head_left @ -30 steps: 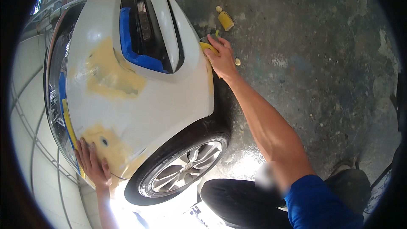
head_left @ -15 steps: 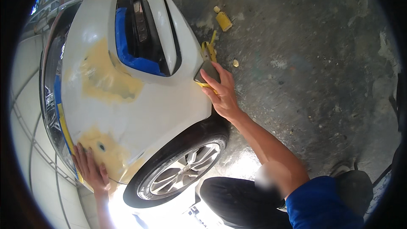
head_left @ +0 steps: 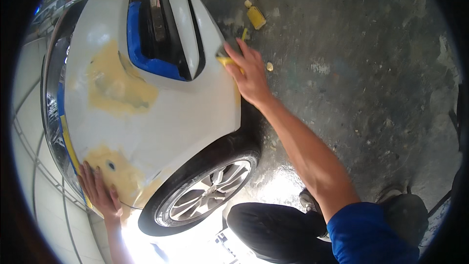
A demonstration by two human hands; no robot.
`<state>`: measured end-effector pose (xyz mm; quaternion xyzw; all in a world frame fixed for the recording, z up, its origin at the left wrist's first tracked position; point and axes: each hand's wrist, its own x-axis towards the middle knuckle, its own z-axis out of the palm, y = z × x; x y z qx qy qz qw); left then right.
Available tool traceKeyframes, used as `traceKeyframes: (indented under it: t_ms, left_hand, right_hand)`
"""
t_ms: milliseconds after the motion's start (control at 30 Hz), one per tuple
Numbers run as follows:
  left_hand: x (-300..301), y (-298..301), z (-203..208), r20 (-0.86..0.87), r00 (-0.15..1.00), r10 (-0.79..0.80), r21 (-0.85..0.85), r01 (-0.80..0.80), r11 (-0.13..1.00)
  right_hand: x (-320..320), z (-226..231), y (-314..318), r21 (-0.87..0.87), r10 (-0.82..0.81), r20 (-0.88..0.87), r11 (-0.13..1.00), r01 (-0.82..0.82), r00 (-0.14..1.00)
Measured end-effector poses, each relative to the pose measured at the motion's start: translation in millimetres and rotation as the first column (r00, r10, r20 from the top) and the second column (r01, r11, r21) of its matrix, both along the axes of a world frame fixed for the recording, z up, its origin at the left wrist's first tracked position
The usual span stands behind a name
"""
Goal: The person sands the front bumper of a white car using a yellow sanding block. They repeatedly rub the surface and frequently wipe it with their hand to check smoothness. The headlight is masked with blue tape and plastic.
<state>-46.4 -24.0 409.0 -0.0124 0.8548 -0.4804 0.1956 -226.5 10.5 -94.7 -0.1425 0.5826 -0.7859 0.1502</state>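
At twelve o'clock, your right hand has its fingers clamped on a yellow-edged block; at eight, your left hand rests on the white bumper, thumb apart from fingers.

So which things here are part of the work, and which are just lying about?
Part of the work:
White car panel, touched by the left fingers
Yellow-and-dark block, in the right fingers
Blue tape, stuck on the panel

Apparently just lying about:
Yellow slab, on the floor
Small pale lump, also there
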Motion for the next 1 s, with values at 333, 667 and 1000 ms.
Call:
traceKeyframes:
  t_ms: [333, 667, 1000]
  left_hand:
    - [1, 2, 5, 0.013, 1.0, 0.009, -0.027, -0.009, 1.0]
    - [2, 3, 0, -0.007, 1.0, -0.002, -0.022, 0.001, 1.0]
    - [1, 0, -2, -0.014, 0.999, -0.038, -0.013, 0.038, 0.999]
  right_hand:
    - [35, 4, 13, 0.042, 0.056, 0.007, 0.998, -0.056, 0.998]
    - [-11, -12, -16, -0.339, 0.323, 0.427, 0.923, -0.182, 0.845]
    - [126, 32, 35, -0.058, 0.024, 0.527, 0.998, 0.008, 0.85]
